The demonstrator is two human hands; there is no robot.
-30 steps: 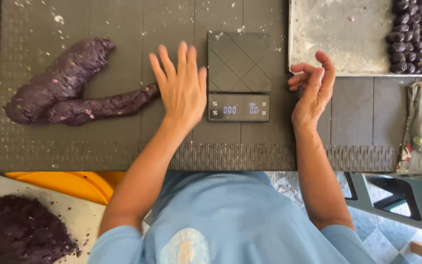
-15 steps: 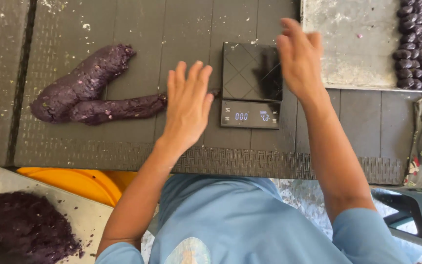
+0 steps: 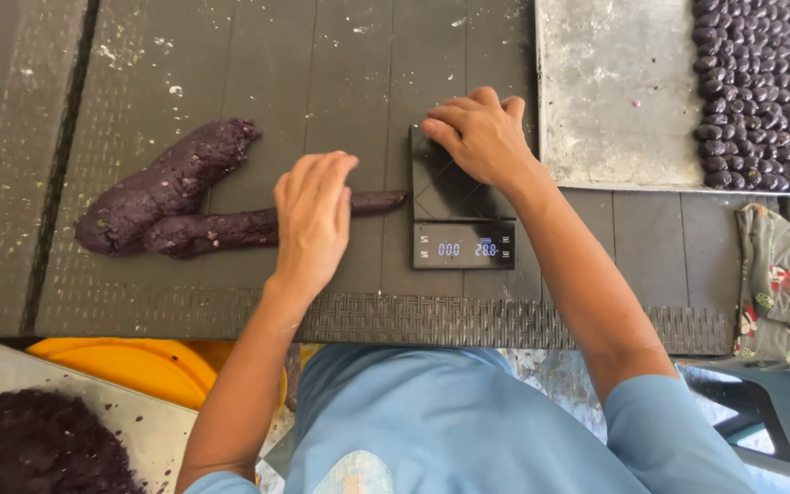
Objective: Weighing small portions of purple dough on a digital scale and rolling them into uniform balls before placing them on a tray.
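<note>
At the far left, low in the view, a heap of dark purple crumbly dough (image 3: 34, 448) lies on a flat metal sheet (image 3: 153, 430), with an orange round plastic basin (image 3: 139, 366) tucked under it, all below the edge of the dark slatted desk (image 3: 340, 55). On the desk itself lies a thick forked lump of the same purple dough (image 3: 162, 197), one arm drawn out into a thin roll (image 3: 372, 201) that runs rightward to end just beside the scale. The left hand (image 3: 314, 220) lies palm down over that roll, fingers together and flat; it presses rather than clamps, so its grip is not closed round anything. To roll well here, I judge the palm should bear evenly and travel along the rope, so that it thins without breaking. Next comes a small black square digital kitchen scale (image 3: 462, 215) with a lit display, and the right hand (image 3: 479, 137) rests on its platform with fingers curled down; whether something sits under the fingertips I cannot tell. A piece is best set down and the hand lifted clear before reading the weight. Further right, a large grey metal baking tray (image 3: 614, 101) holds rows of small dark purple dough pieces (image 3: 761, 91) along its right side, and a floral patterned cloth (image 3: 784, 284) lies on the desk below it.
</note>
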